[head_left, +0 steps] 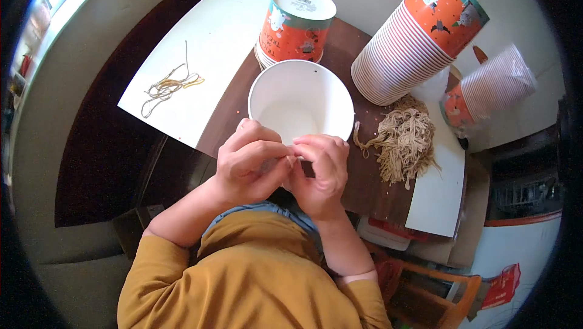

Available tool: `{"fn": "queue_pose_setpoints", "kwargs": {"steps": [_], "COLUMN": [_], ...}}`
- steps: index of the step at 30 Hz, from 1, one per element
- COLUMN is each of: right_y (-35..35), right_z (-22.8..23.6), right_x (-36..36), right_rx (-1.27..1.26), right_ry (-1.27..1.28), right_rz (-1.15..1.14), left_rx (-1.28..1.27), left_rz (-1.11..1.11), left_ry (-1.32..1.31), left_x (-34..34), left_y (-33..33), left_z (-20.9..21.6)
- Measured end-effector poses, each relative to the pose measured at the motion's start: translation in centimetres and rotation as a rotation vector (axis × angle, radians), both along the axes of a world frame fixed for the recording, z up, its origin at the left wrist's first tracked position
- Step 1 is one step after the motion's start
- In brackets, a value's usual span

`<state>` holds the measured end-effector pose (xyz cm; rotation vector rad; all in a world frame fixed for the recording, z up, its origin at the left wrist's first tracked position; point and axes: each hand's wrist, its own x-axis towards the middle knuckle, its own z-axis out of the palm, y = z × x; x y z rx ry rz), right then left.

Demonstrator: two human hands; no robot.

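Note:
A white round paper bucket [300,95] faces me with its open mouth, and a small dark hole shows near its far rim. At its near rim my left hand [252,162] and my right hand [322,174] meet, fingertips pinched together. Whatever sits between those fingertips is too small and covered to make out. To the right of the bucket lies a tangled heap of beige cords [404,140], with one looped end reaching toward the bucket.
Behind the bucket stand upside-down orange and teal printed buckets [294,34]. A tall leaning stack of buckets [404,52] rises at the right, with a plastic-wrapped stack [492,86] beyond. A few loose cords [167,89] lie on the white tabletop [212,31]. A wooden chair [434,292] stands lower right.

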<state>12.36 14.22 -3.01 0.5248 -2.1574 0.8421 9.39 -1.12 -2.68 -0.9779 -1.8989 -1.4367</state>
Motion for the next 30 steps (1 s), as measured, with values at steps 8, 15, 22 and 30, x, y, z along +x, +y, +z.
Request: {"fn": "queue_pose_setpoints", "kwargs": {"steps": [8,15,22,30], "right_y": [2.5,6.9,11.6,15.1], "right_z": [1.8,4.2,7.6,10.2], "right_x": [0.8,1.2,1.7,1.2], "right_rx": [0.138,0.274,0.409,0.569], "right_ry": [-0.132,-0.344,-0.609,-0.921], "right_rz": [0.097,0.273,0.227,0.295], "left_rx": [0.448,0.970,1.288,1.150], "left_rz": [-0.281,-0.304,-0.490,-0.324], "left_ry": [-0.392,-0.665,-1.072,-1.130], "left_x": [0.6,-2.0,-8.0,-8.5], "left_y": [-1.2,-2.3,-6.6,-4.3], "left_z": [0.2,1.5,1.0,-0.1]}}
